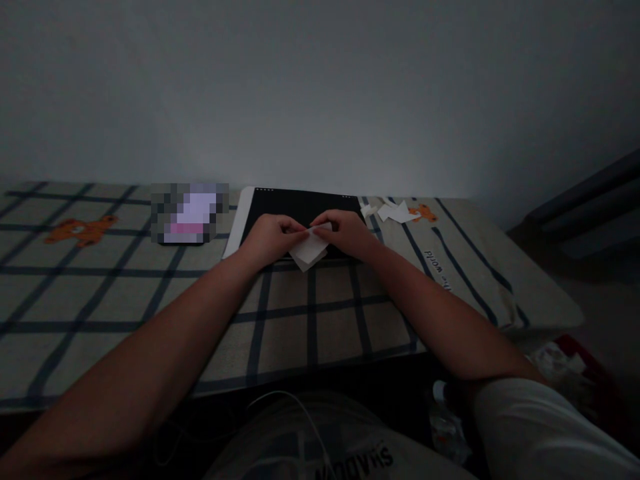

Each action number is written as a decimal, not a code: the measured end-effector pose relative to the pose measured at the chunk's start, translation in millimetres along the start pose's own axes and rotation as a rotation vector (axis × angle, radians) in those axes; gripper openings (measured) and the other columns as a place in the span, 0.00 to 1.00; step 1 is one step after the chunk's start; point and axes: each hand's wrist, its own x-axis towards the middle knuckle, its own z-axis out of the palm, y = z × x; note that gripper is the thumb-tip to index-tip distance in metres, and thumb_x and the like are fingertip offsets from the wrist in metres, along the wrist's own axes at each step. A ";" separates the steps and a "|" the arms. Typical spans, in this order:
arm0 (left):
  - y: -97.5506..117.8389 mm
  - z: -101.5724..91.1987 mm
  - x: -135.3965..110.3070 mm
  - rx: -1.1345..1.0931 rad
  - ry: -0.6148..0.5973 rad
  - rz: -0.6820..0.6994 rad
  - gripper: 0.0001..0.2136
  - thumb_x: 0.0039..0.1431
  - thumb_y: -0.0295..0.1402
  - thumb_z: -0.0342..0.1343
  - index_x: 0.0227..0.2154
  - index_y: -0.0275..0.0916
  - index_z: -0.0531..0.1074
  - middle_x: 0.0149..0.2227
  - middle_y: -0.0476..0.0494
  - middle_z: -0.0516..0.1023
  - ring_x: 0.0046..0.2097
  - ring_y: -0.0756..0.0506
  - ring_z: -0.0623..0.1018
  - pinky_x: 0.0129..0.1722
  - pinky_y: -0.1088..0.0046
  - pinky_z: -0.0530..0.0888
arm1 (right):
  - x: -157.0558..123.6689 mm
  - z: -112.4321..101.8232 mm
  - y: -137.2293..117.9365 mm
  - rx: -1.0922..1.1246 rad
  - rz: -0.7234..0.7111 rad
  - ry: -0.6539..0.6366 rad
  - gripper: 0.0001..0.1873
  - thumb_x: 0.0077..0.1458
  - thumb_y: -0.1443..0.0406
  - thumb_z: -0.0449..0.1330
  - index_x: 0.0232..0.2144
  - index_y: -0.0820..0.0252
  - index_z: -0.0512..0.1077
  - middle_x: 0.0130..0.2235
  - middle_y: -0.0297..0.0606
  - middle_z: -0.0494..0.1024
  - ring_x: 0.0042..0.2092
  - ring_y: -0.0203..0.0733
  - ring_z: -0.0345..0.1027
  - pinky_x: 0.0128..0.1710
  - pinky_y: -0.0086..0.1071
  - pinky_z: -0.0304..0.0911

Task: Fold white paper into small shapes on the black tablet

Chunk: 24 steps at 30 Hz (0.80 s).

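Observation:
Between my two hands hangs a small white sheet of paper (309,253), creased or layered, with one corner pointing down toward me. My left hand (273,235) pinches its upper left edge between thumb and finger. Right beside it, my right hand (343,230) pinches the top edge in the same way, the fingertips almost meeting. Both hands are over a flat black panel with a white border (287,200), which lies on the checked cloth. The fingers cover part of the paper's top edge.
A lit phone (193,217), partly pixelated, lies at the left on the checked tablecloth (125,287). White paper scraps (399,212) lie right of the panel. A pale wall (320,93) rises behind. Below the table's right side are a plastic bottle (445,420) and a red container (595,373) holding crumpled white stuff.

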 end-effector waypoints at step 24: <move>-8.5 1.6 2.1 0.087 -0.107 0.071 0.15 0.56 0.44 0.61 0.31 0.36 0.82 0.27 0.44 0.81 0.29 0.47 0.75 0.26 0.72 0.65 | 1.0 3.0 2.7 0.055 -0.014 -0.013 0.13 0.51 0.70 0.61 0.40 0.62 0.79 0.39 0.38 0.82 0.35 0.37 0.69 0.37 0.32 0.62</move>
